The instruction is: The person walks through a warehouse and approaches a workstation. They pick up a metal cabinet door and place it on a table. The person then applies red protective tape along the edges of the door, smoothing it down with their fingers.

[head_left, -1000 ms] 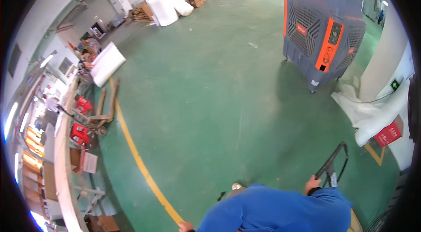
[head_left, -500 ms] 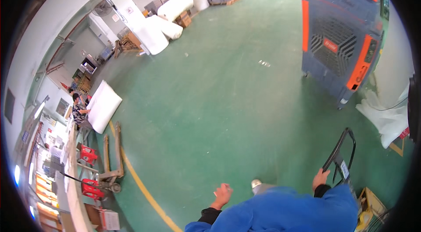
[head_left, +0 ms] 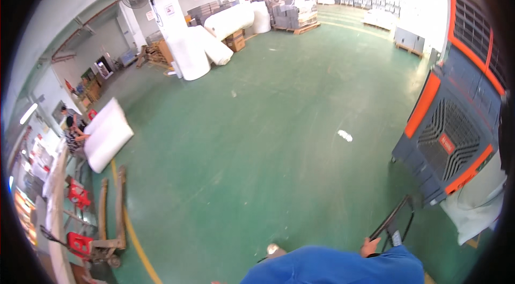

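Black handle [head_left: 390,218], lower right, gripped by right hand [head_left: 369,247]; left hand [head_left: 216,282], cropped at bottom edge, state indeterminable.

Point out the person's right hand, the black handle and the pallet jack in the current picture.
Right hand [head_left: 369,247]: head view, middle of the hand.
Black handle [head_left: 390,217]: head view, on its left-side bar.
Pallet jack [head_left: 121,210]: head view, on its right-side fork.
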Action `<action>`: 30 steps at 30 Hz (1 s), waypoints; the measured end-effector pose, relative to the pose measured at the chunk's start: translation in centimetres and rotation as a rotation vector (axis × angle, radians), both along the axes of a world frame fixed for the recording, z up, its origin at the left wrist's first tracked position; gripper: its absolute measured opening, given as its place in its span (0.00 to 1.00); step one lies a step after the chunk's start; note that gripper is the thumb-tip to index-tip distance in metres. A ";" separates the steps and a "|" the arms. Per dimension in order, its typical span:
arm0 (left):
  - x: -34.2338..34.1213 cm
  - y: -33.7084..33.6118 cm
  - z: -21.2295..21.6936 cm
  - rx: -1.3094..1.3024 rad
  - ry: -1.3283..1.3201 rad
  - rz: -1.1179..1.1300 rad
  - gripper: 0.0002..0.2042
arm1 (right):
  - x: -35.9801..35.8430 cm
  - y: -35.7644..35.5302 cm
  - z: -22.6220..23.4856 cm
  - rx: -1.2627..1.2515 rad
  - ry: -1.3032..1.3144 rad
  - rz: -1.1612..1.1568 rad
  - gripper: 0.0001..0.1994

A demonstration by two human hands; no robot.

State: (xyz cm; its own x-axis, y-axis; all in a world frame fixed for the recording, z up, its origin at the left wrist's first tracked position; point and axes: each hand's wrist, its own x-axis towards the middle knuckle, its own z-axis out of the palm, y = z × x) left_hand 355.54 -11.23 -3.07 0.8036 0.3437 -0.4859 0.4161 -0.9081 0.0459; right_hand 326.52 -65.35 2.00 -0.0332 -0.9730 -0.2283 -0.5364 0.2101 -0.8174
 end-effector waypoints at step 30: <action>87.9 -59.2 4.3 0.057 0.034 -0.291 0.23 | 83.3 -56.5 3.2 0.048 -0.232 -0.278 0.39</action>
State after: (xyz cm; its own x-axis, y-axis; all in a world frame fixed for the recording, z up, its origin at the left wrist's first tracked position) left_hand 443.48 -70.42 1.21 0.8561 0.1286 -0.5005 0.1381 -0.9903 -0.0183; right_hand 409.84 -121.86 5.18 -0.2373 -0.9221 -0.3057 -0.2547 0.3627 -0.8964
